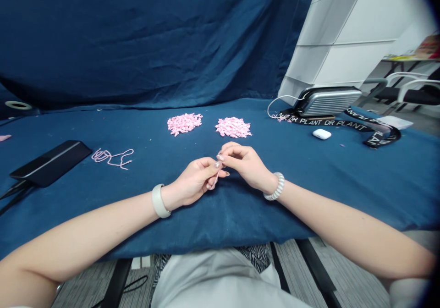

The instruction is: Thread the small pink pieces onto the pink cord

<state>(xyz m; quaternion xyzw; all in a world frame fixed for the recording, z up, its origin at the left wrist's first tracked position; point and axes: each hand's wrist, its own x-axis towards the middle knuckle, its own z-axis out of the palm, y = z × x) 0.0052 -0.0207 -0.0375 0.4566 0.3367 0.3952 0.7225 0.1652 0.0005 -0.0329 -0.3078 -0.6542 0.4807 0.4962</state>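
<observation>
Left forearm (89, 228), extended from the lower left, and right forearm (340, 221), from the lower right, converge centrally. The left hand (196, 179) and right hand (248, 165) meet at the fingertips, each with thumb and index finger pinched; both wrists are raised slightly, fingers curled.

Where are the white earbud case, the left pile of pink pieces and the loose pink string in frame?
White earbud case (321, 134): head view, middle of its top.
Left pile of pink pieces (184, 123): head view, pile's middle.
Loose pink string (101, 156): head view, its tangled left end.
</observation>
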